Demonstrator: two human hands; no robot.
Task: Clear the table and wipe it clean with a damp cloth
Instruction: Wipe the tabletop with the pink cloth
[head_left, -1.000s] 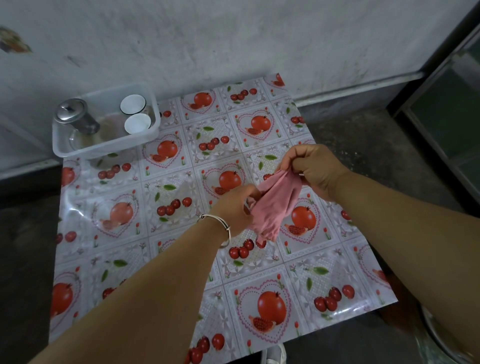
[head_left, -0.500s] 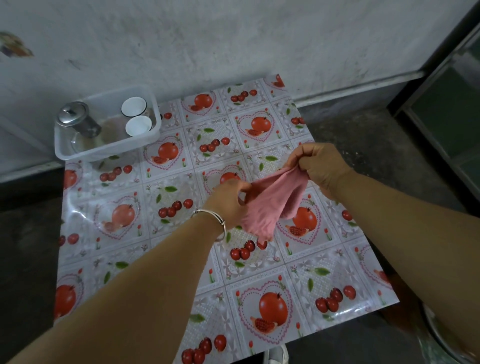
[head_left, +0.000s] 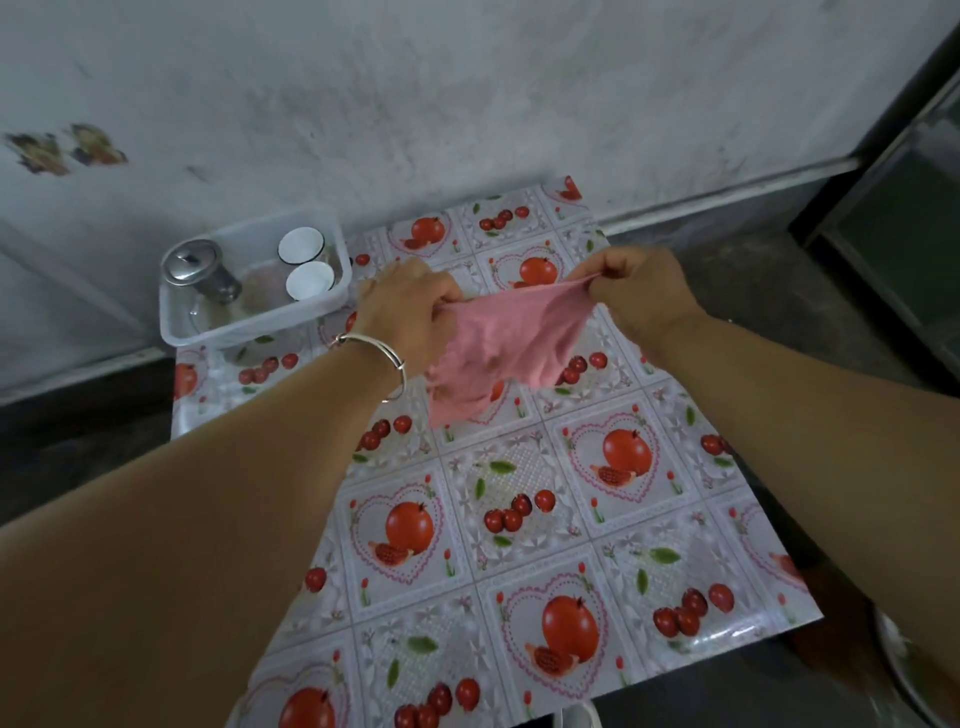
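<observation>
— So, we start with the biggest thing, the surface (head_left: 519, 519). It has a shiny cover with red fruit on it. What could go wrong there?

— We think the cover might slide or bunch up if we rub too hard. It looks loose at the near edge.

— Next biggest is the clear bin (head_left: 218, 332) at the far left corner. Is that a problem?

— It sits on the surface, so that corner is not cleared yet. If we wipe close to it, we could bump it. A metal pot (head_left: 200, 267) and two white cups (head_left: 306, 262) are inside, and they could tip or rattle.

— And the pink cloth (head_left: 498, 348)?

— We hold it up in the air, over the far half of the surface, not touching it. Our left hand (head_left: 410, 306) pinches one top corner and our right hand (head_left: 634, 291) pinches the other, so both hands are gripping the cloth and pulling it wide.

— Could it fall?

— Yes, if one pinch slips, it would drop in a lump. If it is very wet, it might drip too. We cannot tell how wet it is.

— Anything smaller?

— The silver bangle (head_left: 374, 353) on our left wrist. It might scrape the cover when we wipe.
</observation>
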